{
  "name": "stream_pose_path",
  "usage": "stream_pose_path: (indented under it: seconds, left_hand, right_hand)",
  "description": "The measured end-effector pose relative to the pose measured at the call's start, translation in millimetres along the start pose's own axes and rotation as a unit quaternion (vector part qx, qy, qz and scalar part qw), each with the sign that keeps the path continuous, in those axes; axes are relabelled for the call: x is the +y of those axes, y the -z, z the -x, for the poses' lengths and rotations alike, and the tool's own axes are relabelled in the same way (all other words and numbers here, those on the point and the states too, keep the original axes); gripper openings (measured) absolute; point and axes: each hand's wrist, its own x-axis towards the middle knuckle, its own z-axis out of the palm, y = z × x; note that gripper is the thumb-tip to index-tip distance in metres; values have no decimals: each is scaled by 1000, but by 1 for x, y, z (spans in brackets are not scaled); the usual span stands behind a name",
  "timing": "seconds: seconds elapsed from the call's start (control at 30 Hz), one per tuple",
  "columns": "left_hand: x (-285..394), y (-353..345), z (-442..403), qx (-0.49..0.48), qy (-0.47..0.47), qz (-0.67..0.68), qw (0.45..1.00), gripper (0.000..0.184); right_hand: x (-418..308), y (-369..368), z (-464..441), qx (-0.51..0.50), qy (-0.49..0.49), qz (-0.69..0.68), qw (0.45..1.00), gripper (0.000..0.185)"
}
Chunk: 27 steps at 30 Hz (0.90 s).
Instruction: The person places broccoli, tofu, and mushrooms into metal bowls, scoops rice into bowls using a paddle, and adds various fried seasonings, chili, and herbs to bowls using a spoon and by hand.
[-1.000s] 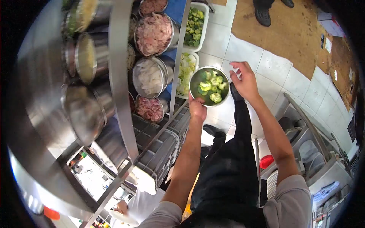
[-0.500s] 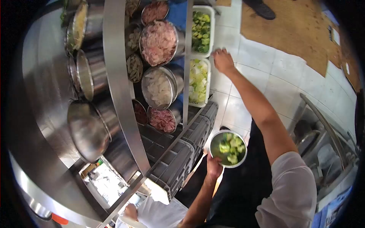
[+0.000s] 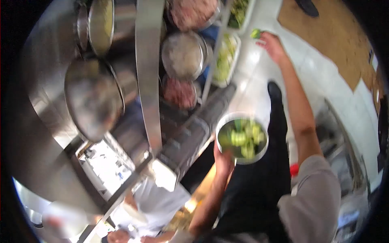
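Observation:
My left hand [image 3: 223,161] grips the side of a round metal bowl [image 3: 239,116] in front of my legs. Cut green vegetable pieces [image 3: 245,137] lie inside it. Out to the upper right, my right hand [image 3: 273,46] pinches a small green vegetable piece [image 3: 255,33] at its fingertips. Closest to that hand is a white basket [image 3: 248,16] of darker green pieces, partly cut off by the frame's top. Below it stands a second white basket [image 3: 236,54] with pale chopped greens.
Metal bowls of raw meat [image 3: 178,92] and a whitish food [image 3: 183,56] stand on a steel rack [image 3: 148,73]. Larger steel bowls [image 3: 93,101] sit left. A co-worker in white [image 3: 158,202] is at lower left. Brown cardboard [image 3: 324,36] covers part of the tiled floor.
My right hand has moved away from the baskets, up and right, and now holds a green piece. The bowl in my left hand has risen slightly. The view has shifted, and more of the co-worker shows.

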Motion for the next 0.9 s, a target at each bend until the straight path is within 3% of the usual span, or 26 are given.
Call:
stream_pose_path:
  seconds: [0.03, 0.17, 0.23, 0.33, 0.37, 0.4, 0.47, 0.53, 0.6, 0.67, 0.73, 0.77, 0.87, 0.9]
  left_hand:
    - [11, 0, 7, -9, -9, -2, 1000, 78]
    - [56, -39, 25, -76, -95, 30, 992, 84]
    - [66, -44, 38, -97, -104, 27, 989, 85]
    - [75, -39, 57, -107, -156, -22, 982, 86]
    - [76, -31, 62, -121, -165, -23, 979, 86]
    - [77, -29, 69, -133, -166, -22, 977, 86]
    - [82, -21, 87, -156, -189, 2, 970, 84]
    - [88, -12, 109, -183, -139, 70, 971, 81]
    - [93, 2, 128, -183, -174, 87, 963, 76]
    - [107, 22, 154, -217, -190, 107, 952, 76]
    - [118, 49, 170, -261, -228, 90, 934, 72]
    - [121, 60, 179, -293, -257, 67, 919, 70]
    - [161, 94, 234, -386, -257, 137, 875, 65]
    - [168, 111, 237, -423, -283, 119, 852, 71]
  right_hand:
    - [-30, 2, 59, -96, 14, -23, 995, 26]
    - [-102, -16, 272, 60, -11, -2, 998, 27]
    - [-138, -37, 345, 56, -36, -17, 998, 30]
    - [-169, -103, 413, 11, 47, -10, 999, 31]
    - [-168, -121, 428, -26, 131, 177, 975, 34]
    - [-175, -145, 436, -53, 209, 358, 909, 37]
    - [-183, -205, 458, -14, 347, 589, 730, 45]
    - [-183, -219, 476, 31, 394, 618, 680, 45]
    - [-175, -222, 495, 60, 183, 506, 841, 44]
    - [-172, -241, 529, 30, 169, 502, 848, 49]
    - [-160, -274, 564, -12, 66, 345, 936, 45]
    - [-154, -289, 576, 10, 139, 384, 913, 35]
    - [-162, -333, 601, 47, 206, 380, 900, 26]
    - [-172, -353, 607, 47, 241, 356, 902, 23]
